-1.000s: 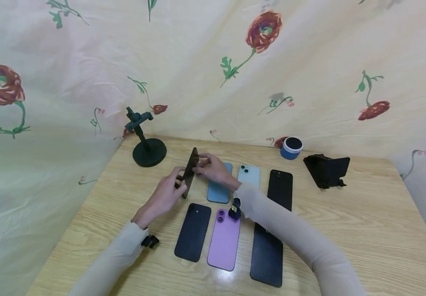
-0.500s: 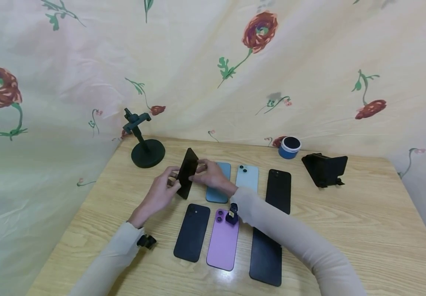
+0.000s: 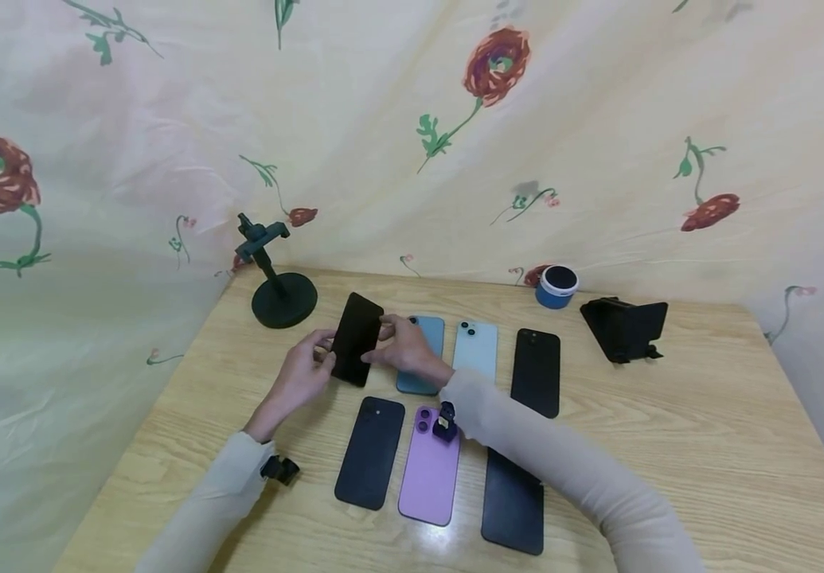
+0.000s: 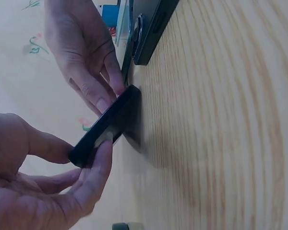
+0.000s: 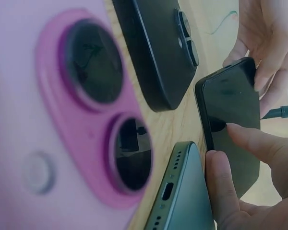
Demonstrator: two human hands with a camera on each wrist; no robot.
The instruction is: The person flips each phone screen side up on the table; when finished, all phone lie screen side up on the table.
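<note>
A black smartphone [image 3: 357, 338] is held tilted over the back left of the table, its dark screen towards the head camera. My left hand [image 3: 302, 370] pinches its left edge between thumb and fingers. At the opposite edge my right hand [image 3: 406, 347] grips it, the thumb lying on the screen in the right wrist view. Seen from the left wrist, the phone [image 4: 108, 122] slants with its lower edge close to the wood; contact there cannot be told. Beside the right hand lies a blue phone [image 3: 431, 328], partly covered by it. A dark phone [image 3: 370, 454] lies nearer, face down.
A purple phone [image 3: 429, 485], a pale blue phone [image 3: 478, 342], a black phone [image 3: 536, 372] and a long dark phone [image 3: 513, 513] lie around the right forearm. Behind stand a round-based phone holder [image 3: 283, 298], a blue jar [image 3: 556, 288] and a black folding stand [image 3: 626, 330].
The held phone has turned from nearly edge-on to showing its screen to the head camera. Both hands keep hold of it, and the left hand has shifted slightly left.
</note>
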